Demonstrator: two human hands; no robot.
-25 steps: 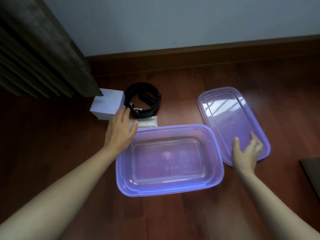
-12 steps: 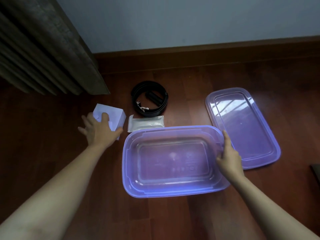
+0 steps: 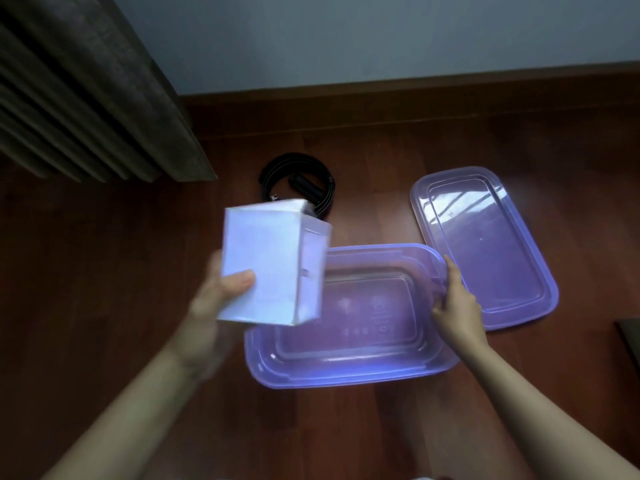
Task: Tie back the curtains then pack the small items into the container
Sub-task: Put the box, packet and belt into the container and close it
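- The purple see-through container (image 3: 346,370) stands open on the wooden floor (image 3: 104,271), its long side running across the view
- The left hand (image 3: 211,303) grips a white box (image 3: 270,268): the thumb is pressed on the box's near face and the fingers are wrapped round behind it, out of sight
- The box is held in the air over the container's left end, tilted, with its lower corner above the container's left rim; box and hand are both a little blurred
- The right hand (image 3: 457,306) holds the container's right end, fingers curled over the rim there
- The matching purple lid (image 3: 485,247) lies flat on the floor to the right of the container and further back, set at an angle; its near edge is just beside the container's far right corner, and whether they touch cannot be told
- A black coil (image 3: 298,188), a belt or strap, lies on the floor beyond the container's far left corner, its near part hidden behind the box
- A dark pleated curtain (image 3: 86,81) hangs well apart from the container, to the far left, with its hem down at the floor
- Beyond the container a brown skirting board (image 3: 415,109) runs along the foot of a pale wall (image 3: 381,36)
- To the right of the container, past the lid, a dark thing (image 3: 630,337) is cut off by the edge of the view
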